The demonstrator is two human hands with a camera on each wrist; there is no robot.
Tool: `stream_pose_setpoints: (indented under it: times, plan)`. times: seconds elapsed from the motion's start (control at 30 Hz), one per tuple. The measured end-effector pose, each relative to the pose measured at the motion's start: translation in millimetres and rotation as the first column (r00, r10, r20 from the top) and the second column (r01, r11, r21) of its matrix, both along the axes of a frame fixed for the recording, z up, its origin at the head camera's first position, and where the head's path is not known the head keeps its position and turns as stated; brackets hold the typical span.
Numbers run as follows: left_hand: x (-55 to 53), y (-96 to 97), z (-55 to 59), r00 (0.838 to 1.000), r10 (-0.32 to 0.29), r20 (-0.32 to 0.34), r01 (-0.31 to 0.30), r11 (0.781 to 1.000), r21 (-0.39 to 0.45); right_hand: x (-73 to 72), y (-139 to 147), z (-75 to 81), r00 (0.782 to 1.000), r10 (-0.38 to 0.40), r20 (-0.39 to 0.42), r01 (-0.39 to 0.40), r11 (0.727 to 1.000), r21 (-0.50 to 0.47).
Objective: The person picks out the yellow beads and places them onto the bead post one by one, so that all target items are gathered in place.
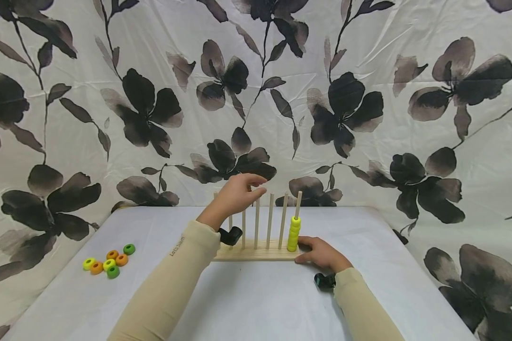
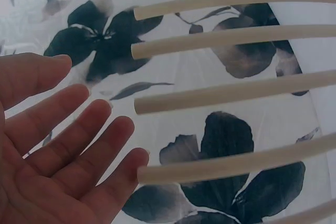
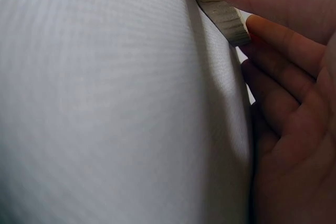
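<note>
A wooden peg stand (image 1: 256, 256) lies across the middle of the table, with a row of upright pegs. Several yellow beads (image 1: 294, 234) are stacked on its rightmost peg, whose top sticks out bare. My left hand (image 1: 238, 195) hovers over the left part of the stand, hiding some pegs. In the left wrist view, its loosely spread fingers (image 2: 97, 129) hold nothing, close to the peg tips. My right hand (image 1: 324, 254) holds the stand's right end. The right wrist view shows the base's corner (image 3: 231, 24) between thumb and fingers.
On the left of the white-covered table (image 1: 256, 303) lies a loose group of beads: yellow (image 1: 89, 264), orange (image 1: 121, 259) and green (image 1: 112, 272). A floral cloth (image 1: 290, 132) hangs behind the table's back edge.
</note>
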State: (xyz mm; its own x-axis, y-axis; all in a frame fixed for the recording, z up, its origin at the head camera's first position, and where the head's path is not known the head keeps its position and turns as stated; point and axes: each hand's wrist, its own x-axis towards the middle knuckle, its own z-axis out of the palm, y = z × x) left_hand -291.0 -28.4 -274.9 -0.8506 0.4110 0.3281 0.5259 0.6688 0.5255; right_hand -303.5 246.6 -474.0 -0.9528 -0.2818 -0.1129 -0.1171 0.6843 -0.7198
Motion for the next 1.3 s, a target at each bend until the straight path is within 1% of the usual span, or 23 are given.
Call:
stream_pose_setpoints:
  times: [0.1,0.2,0.33,0.43,0.63,0.9,1.1,1.3]
  plan:
    - [1.9,-8.6,-2.8,1.000,0.007,-0.001,-0.007,0.999,0.037,1.0,0,1.2,1.000,-0.005,-0.003,0.005,1.000,0.002]
    - [3.9,-16.6,-4.5,1.000,0.016,0.016,-0.017,0.997,0.080,1.5,0,2.3,1.000,-0.006,-0.007,0.007,1.000,0.009]
    - [7.3,-28.6,-6.7,0.999,0.035,0.011,-0.036,0.993,0.109,1.1,-1,2.6,1.000,-0.001,-0.013,0.001,1.000,0.022]
    - [10.3,-38.9,-8.9,0.998,0.055,0.011,-0.056,0.991,0.118,0.7,-1,3.0,1.000,0.002,-0.016,-0.002,1.000,0.028]
    - [16.2,-58.7,-13.1,0.994,0.099,0.036,-0.102,0.987,0.127,0.8,0,2.9,1.000,0.007,-0.022,-0.006,1.000,0.030]
    - [22.3,-78.8,-19.9,0.990,0.139,0.014,-0.139,0.975,0.171,1.6,0,-0.5,1.000,-0.009,-0.003,0.009,1.000,0.020]
    - [26.1,-95.7,-23.5,0.986,0.168,0.007,-0.167,0.973,0.161,2.2,0,-0.5,1.000,-0.004,-0.009,0.004,1.000,0.018]
    - [30.9,-114.2,-30.1,0.980,0.197,0.005,-0.195,0.968,0.158,1.3,0,-0.8,1.000,0.005,-0.024,-0.004,1.000,0.026]
